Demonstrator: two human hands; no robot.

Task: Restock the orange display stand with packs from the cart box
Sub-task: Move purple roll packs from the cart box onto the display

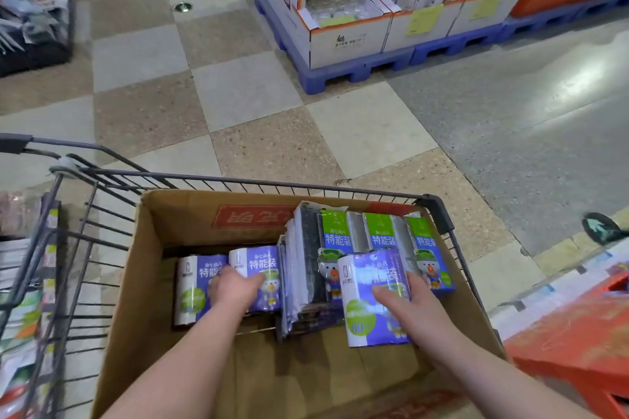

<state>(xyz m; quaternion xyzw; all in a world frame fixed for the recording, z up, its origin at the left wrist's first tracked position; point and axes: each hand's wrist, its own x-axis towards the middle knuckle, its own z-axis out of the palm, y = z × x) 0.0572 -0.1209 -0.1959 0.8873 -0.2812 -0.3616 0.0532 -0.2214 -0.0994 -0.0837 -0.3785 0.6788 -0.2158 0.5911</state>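
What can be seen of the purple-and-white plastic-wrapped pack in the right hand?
A roll-shaped pack in glossy plastic wrap, purple with white edges, a green circle marked 60 and blurred white characters. It stands upright inside the brown cardboard box, seemingly raised off its floor, before the green-topped packs. The right hand grips it, thumb on the front, fingers round its right side.

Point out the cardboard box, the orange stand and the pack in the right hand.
cardboard box (pixel 177 221): head view, far inner wall.
orange stand (pixel 578 337): head view, upper face.
purple pack (pixel 362 309): head view, printed front.
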